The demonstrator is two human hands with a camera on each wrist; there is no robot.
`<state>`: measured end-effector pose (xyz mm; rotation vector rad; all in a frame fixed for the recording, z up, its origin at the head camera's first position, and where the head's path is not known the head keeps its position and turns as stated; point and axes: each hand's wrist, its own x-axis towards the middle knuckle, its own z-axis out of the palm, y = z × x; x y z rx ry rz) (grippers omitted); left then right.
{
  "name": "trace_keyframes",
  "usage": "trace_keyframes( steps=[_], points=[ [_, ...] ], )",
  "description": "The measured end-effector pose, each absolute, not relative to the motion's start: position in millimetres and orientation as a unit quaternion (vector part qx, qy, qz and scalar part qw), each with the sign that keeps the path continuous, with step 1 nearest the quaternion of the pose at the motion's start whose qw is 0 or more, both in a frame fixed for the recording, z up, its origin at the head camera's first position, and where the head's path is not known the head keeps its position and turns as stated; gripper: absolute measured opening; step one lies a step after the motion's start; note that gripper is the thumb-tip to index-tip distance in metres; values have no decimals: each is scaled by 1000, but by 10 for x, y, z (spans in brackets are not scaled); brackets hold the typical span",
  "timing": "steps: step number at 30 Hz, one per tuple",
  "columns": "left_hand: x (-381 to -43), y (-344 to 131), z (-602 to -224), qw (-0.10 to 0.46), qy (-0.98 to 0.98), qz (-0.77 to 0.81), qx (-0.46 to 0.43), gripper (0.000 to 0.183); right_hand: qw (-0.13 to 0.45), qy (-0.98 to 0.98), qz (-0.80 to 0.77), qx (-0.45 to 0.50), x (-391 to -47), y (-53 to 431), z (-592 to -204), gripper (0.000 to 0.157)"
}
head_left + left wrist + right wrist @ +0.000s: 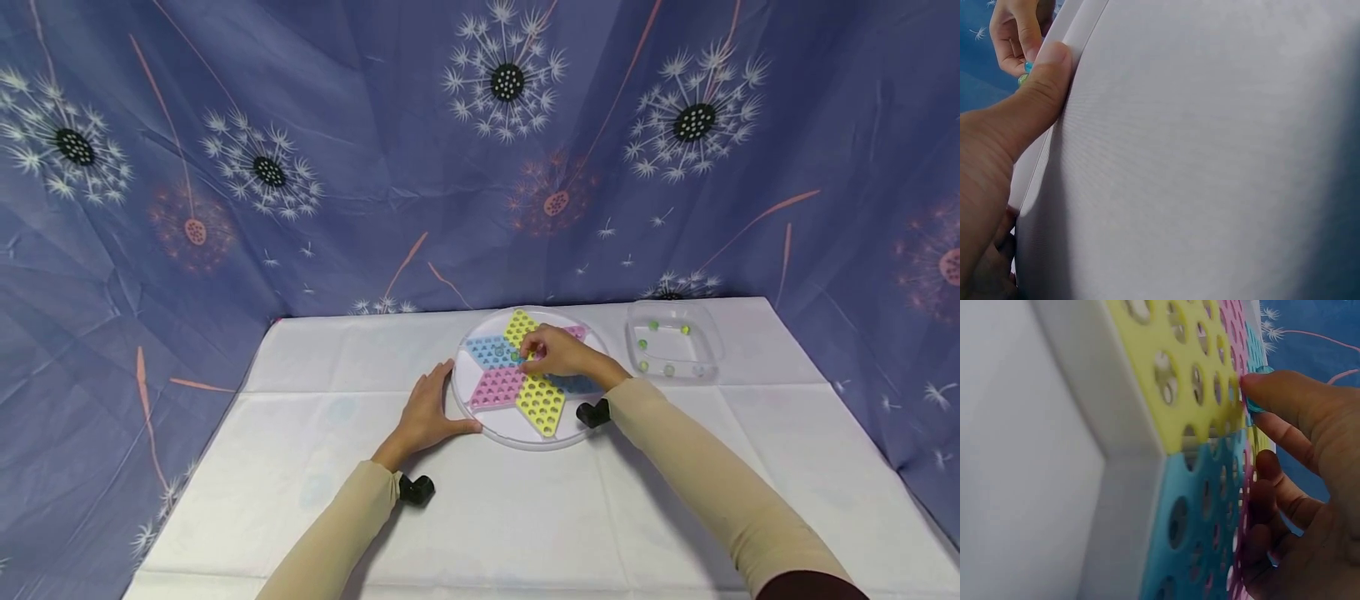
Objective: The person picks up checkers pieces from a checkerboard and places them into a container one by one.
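One blue marble sat pinched in my right hand mid-frame, placement seemingly underway; my spread left hand braced the board. Lowering seemed next, exactly where unclear.

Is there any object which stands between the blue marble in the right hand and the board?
Nothing visible does. The right hand holds the blue marble close to the board; the left hand touches only its outer edge, off to the side.

Curtained-off workspace (room type unclear): dandelion-print cloth hung around white-covered table.
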<state>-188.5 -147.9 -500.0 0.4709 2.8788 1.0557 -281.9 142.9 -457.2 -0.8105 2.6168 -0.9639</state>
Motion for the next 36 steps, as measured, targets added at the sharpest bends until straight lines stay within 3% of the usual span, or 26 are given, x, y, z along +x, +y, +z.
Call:
trace_keyframes(
  steps=[12,24,36],
  points=[
    [-1879,-1474,-5016,19,927,340,154,125,173,887,-322,-282,-2854,1482,-4441,11],
    [-1865,-1480,-5000,16,929,337,153,125,147,883,-338,-291,-2887,1521,-4217,15],
    [-1864,-1473,-4992,19,930,336,150,124,67,894,-337,-289,-2937,1507,-4057,20]
  ],
)
